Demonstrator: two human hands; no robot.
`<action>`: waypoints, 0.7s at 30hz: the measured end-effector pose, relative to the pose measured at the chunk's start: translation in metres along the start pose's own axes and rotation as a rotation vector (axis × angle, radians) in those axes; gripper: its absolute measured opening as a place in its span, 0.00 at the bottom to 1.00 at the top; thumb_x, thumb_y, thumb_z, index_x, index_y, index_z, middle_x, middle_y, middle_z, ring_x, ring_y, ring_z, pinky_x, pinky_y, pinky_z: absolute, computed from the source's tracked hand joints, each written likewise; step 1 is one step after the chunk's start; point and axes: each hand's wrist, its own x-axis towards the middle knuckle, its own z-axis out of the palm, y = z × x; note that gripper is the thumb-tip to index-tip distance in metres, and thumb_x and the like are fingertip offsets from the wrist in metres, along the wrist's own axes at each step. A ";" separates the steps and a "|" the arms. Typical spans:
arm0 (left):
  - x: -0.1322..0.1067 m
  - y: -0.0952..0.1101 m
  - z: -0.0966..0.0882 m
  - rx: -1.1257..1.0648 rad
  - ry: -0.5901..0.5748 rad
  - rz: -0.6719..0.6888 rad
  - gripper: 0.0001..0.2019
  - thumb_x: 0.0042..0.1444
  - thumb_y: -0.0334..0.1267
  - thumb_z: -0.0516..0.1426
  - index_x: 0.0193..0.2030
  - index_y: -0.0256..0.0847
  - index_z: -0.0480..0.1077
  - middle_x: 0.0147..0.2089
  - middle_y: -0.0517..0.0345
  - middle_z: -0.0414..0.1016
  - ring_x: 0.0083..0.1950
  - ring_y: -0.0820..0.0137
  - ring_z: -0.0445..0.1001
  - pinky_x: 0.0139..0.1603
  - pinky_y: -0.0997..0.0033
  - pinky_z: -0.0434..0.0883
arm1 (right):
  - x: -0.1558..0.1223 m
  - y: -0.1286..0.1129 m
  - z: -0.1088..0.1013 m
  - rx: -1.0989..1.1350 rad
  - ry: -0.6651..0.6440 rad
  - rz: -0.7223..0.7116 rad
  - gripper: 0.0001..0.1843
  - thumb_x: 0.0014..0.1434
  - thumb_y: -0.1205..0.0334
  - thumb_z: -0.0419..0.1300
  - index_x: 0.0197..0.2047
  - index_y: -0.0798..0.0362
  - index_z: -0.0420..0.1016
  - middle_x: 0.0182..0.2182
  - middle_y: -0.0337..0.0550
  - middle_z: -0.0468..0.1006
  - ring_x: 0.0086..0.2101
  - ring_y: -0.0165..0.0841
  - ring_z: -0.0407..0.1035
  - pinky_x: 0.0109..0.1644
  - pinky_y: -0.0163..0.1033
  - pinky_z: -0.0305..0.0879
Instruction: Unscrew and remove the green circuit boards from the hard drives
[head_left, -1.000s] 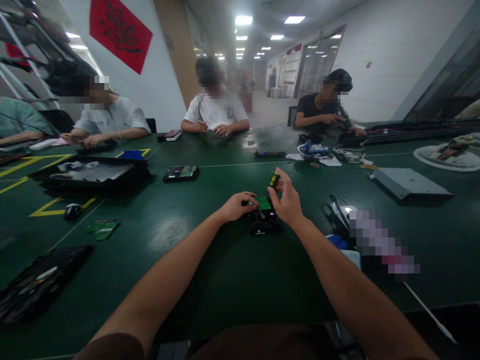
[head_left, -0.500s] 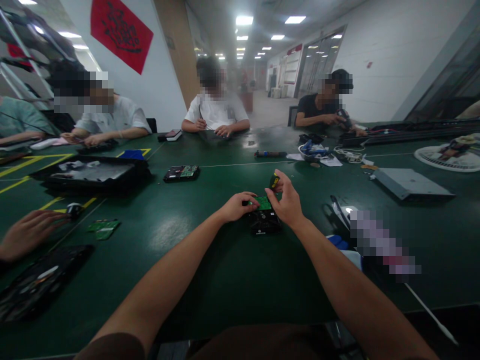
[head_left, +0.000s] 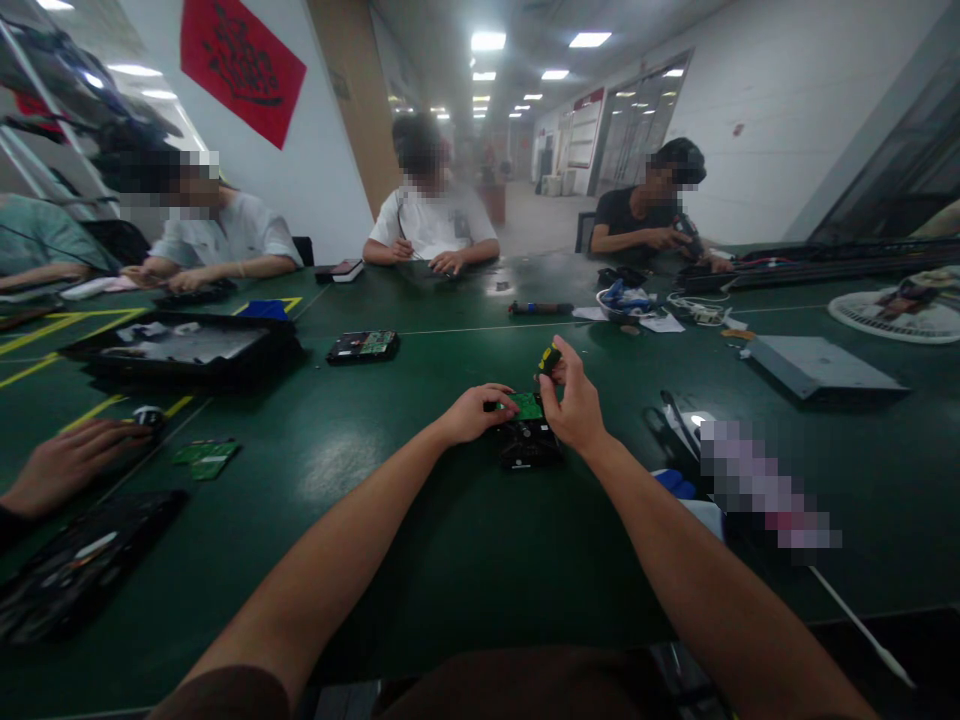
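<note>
A black hard drive (head_left: 531, 446) lies on the green table in front of me, a green circuit board (head_left: 528, 405) on its far part. My left hand (head_left: 480, 412) grips the drive's far left side, fingertips over the edge of the board. In my right hand (head_left: 574, 398) is a screwdriver (head_left: 550, 357) with a black and yellow handle, held upright between thumb and fingers above the board's right side. The screwdriver's shaft and tip are mostly hidden by my fingers.
Left of me lie a loose circuit board (head_left: 208, 458), an opened black device (head_left: 82, 560) and a co-worker's hand (head_left: 82, 455). Farther off are a black tray (head_left: 187, 350) and another hard drive (head_left: 364, 346). A grey metal box (head_left: 829, 368) stands right. Several people sit opposite.
The screwdriver handle has turned and tilted slightly in my right hand, whose fingers have shifted a little. My left hand and the drive stay put. The co-worker's hand at left has moved slightly right.
</note>
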 end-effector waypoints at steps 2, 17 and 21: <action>0.000 -0.001 0.000 -0.008 0.000 -0.001 0.07 0.61 0.39 0.64 0.44 0.42 0.82 0.59 0.47 0.76 0.63 0.59 0.73 0.69 0.52 0.64 | 0.000 0.000 0.000 0.003 -0.001 -0.002 0.36 0.69 0.59 0.56 0.75 0.44 0.47 0.59 0.52 0.73 0.46 0.42 0.77 0.55 0.57 0.78; 0.000 0.002 -0.001 0.008 -0.018 -0.023 0.07 0.61 0.37 0.64 0.45 0.43 0.82 0.61 0.48 0.75 0.64 0.59 0.72 0.69 0.50 0.64 | 0.001 -0.004 -0.003 -0.034 -0.019 0.018 0.37 0.68 0.57 0.56 0.76 0.41 0.47 0.52 0.49 0.78 0.42 0.43 0.77 0.49 0.57 0.80; 0.000 0.002 -0.001 0.011 -0.022 -0.032 0.08 0.61 0.38 0.64 0.46 0.44 0.81 0.62 0.49 0.74 0.64 0.60 0.72 0.69 0.50 0.64 | 0.002 -0.004 -0.004 -0.077 -0.007 0.013 0.37 0.68 0.56 0.57 0.75 0.41 0.49 0.45 0.46 0.79 0.39 0.41 0.76 0.47 0.55 0.79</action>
